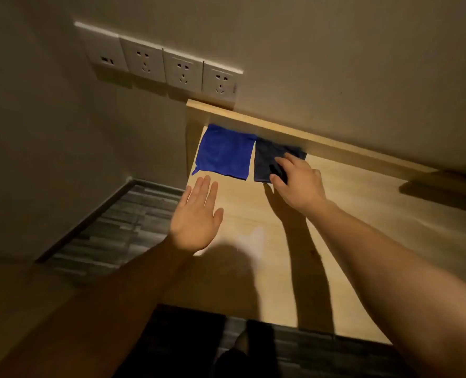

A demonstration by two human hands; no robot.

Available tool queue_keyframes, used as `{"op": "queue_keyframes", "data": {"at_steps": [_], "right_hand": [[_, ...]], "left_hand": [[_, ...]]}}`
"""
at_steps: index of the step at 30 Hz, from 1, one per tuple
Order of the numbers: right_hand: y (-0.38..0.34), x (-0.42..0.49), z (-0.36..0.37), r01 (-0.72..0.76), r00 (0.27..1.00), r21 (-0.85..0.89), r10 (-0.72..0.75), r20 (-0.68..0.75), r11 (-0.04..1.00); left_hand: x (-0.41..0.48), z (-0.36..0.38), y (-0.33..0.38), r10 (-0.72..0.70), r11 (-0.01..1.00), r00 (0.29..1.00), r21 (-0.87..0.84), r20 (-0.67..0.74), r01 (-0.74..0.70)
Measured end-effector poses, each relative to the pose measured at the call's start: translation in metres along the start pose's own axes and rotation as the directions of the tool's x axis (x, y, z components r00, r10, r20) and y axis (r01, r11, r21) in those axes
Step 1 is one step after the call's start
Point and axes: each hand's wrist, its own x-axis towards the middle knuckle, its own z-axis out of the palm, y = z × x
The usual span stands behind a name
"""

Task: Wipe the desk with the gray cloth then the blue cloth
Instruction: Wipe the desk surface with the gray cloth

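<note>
Judging from how things lie, the task is at its very start: neither cloth has been lifted, and both sit at the far left corner of the bench [335,227], so all the wiping is taken as still to do, gray first, then blue.

Bench: light wood, running from the near edge to a raised wooden lip along the far wall. A row of wall sockets [161,65] sits above the far left corner. Dark tiled floor shows to the left and at the near edge.

Blue cloth [223,152]: flat, roughly square, far left on the bench, untouched. One small corner tab pokes out at its near left.

Gray cloth [267,159]: just right of the blue cloth, edges almost meeting, its far edge close to the lip. It looks slightly rumpled on its right side.

Right hand [297,184]: lies over the near right part of the gray cloth. Its fingers [279,173] are curled down onto the fabric, the tips pressing into or pinching it. Whether a real hold is made I cannot tell, as the cloth is not off the surface.

Left hand [196,214]: flat, fingers spread and released, holding nothing, hovering near the left edge of the bench, just on the near side of the blue cloth and apart from it.
</note>
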Motion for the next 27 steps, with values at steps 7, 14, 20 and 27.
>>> {"op": "queue_keyframes", "data": {"at_steps": [7,14,20,27], "right_hand": [[0.029,0.056,0.02,0.246,0.965,-0.132,-0.229,0.131,0.96],[0.044,0.057,0.049,0.262,0.959,-0.028,-0.257,0.12,0.965],[0.033,0.019,0.066,0.145,0.987,0.026,-0.146,0.068,0.989],[-0.003,-0.043,0.082,0.085,0.993,0.067,-0.09,0.081,0.994]], "left_hand": [[0.001,0.014,-0.006,0.105,0.989,0.952,-0.07,-0.286,-0.13],[0.003,0.009,-0.003,0.056,0.998,0.979,-0.012,-0.196,-0.06],[0.006,0.01,-0.005,0.018,1.0,0.996,-0.003,-0.091,-0.018],[-0.001,0.004,-0.005,0.001,0.991,0.994,-0.132,-0.113,-0.016]]}}
